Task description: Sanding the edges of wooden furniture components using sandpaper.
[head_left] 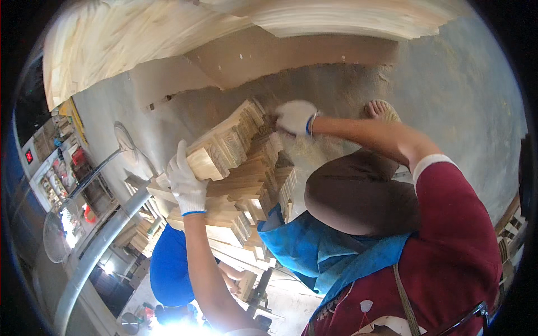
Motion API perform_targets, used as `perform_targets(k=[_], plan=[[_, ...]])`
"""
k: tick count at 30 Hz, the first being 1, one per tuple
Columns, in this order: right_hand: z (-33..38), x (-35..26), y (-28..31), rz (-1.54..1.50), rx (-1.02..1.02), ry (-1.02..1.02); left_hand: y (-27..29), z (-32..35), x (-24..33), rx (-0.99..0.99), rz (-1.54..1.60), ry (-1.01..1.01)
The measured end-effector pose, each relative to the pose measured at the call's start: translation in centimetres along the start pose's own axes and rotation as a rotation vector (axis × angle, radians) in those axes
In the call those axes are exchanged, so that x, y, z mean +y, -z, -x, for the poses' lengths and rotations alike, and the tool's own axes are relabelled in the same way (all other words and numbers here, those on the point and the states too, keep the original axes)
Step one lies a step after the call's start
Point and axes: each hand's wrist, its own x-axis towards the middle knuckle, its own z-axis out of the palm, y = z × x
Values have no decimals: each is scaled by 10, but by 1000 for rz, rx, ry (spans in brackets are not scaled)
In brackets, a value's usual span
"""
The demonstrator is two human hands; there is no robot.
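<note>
Wood strips [241, 187], pale and cut in short lengths, stacked in uneven tiers ahead of the wearer, left of a bent knee. Top row runs at a slant between the two hands.

Left hand [188, 179], white glove: fingers straight, grip unclenched, laid against the row's near-left end. Right hand [296, 116], also gloved, at the far-right end; blurred, so cannot tell whether its grip is closed on anything.

Blue cloth [322, 249] across the lap, folds sagging pouch-like beside the stack; inside of folds hidden. Background left: small red vessel-like object [89, 214], contents too small to make out; pedestal fan [58, 235]. Below the stack, another person in blue [170, 266].
</note>
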Motion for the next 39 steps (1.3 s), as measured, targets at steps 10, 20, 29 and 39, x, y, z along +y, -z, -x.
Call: perform_targets(k=[10, 20, 29, 39], plan=[[-78, -24, -59, 76, 301, -104, -11, 2, -9, 43, 46, -36], [20, -34, -39, 141, -52, 409, -11, 0, -9, 59, 35, -28], [-21, -63, -41, 149, 71, 112, -18, 3, -18, 52, 22, -48], [-69, 54, -17, 49, 217, -126, -14, -1, -10, 83, 16, -82]])
